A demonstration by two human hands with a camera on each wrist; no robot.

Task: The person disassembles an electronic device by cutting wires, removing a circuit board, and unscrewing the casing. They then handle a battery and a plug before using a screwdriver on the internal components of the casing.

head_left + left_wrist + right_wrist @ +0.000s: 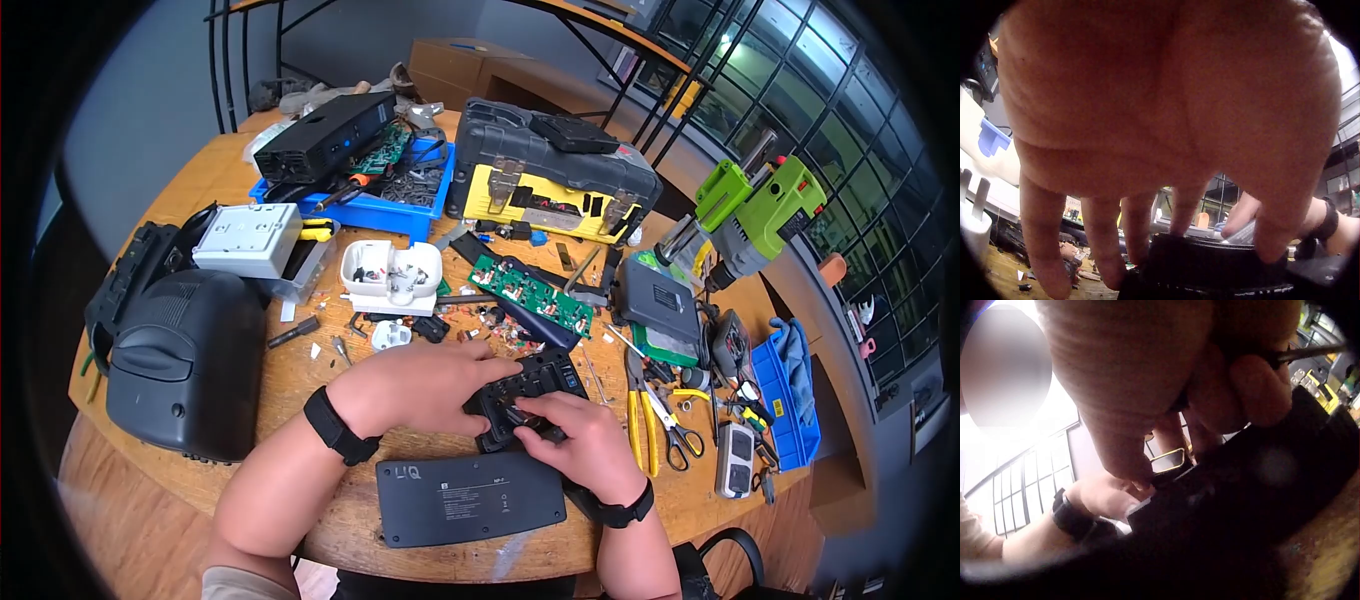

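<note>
My left hand [425, 388] spans a black plastic device housing [545, 375], thumb at its near side and fingers over its far side, gripping it. My right hand [590, 440] bends over the same housing, thumb and forefinger at its open inside. A thin metal shaft [1313, 353], like a screwdriver's, sticks out from the curled fingers of this hand in the right wrist view; its handle is hidden. Below the right fingers in the left wrist view shows a grey part [1242, 234]. Near me lies a flat dark cover [470, 500] with a printed label.
A green circuit board [530, 295] and scattered scraps lie beyond the hands. Yellow-handled pliers [640, 415] and scissors [685, 440] lie right. Around stand a black machine casing [190, 360], a white two-cup holder [390, 280], a toolbox [555, 165] and a blue bin [785, 400].
</note>
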